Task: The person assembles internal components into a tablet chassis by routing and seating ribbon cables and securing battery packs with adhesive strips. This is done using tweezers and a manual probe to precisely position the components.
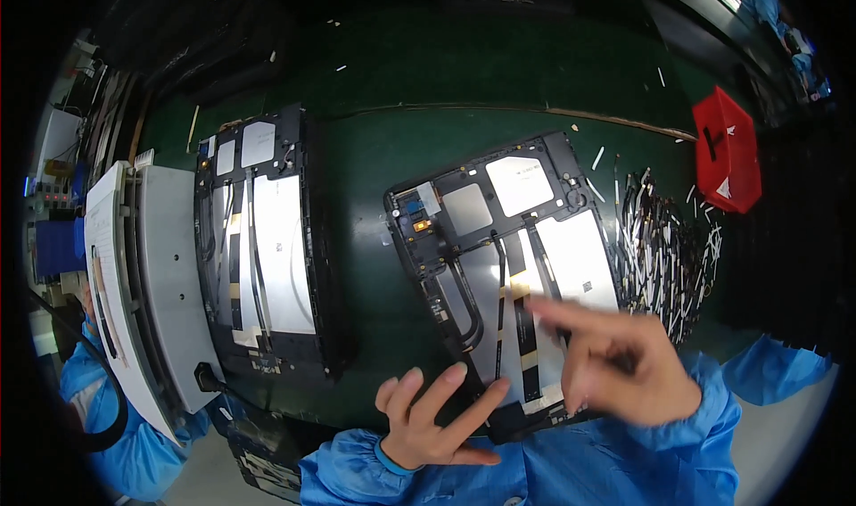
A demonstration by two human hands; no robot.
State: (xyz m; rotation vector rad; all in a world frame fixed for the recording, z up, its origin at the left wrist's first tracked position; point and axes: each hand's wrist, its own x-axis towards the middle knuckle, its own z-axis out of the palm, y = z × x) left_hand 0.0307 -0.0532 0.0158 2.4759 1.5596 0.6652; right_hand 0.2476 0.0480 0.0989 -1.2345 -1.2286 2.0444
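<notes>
An opened tablet, with a black frame, silver plates, dark flat cables and gold tape strips, lies slightly turned in front of me. My left hand is spread by its lower left edge, fingers apart, with nothing in it; a blue band circles the wrist. Over the tablet's lower right part is my right hand, somewhat blurred. Its index finger stretches toward the middle cables, while the other fingers are bent. I see nothing held in it, and whether the fingertip touches the tablet cannot be made out.
A second opened tablet lies to the left, beside a grey-white metal box. Right of my tablet is a heap of thin black and white strips, with a red bin beyond. Scraps dot the green table. Another person's blue sleeve shows lower left.
</notes>
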